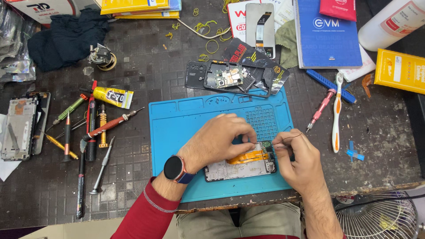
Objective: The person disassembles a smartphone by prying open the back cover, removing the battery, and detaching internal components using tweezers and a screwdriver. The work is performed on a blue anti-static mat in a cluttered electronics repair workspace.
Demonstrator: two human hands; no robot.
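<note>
An opened phone frame (230, 170) lies on the blue repair mat (177, 128), with an orange flex cable (248, 157) across it. My left hand (219, 139), a dark watch on its wrist, rests on the frame with its fingertips pinched at the cable's right end. My right hand (299, 159) holds thin tweezers (283, 142) whose tips point left at the small board (267, 146) at the frame's top right corner.
Screwdrivers (93, 132) and a yellow glue tube (113, 96) lie left of the mat. Another phone frame (20, 128) sits far left. Black phone parts (226, 75) lie behind the mat. A pink screwdriver (319, 108), toothbrush (337, 113), blue book (325, 31) and wire fan guard (380, 217) are at right.
</note>
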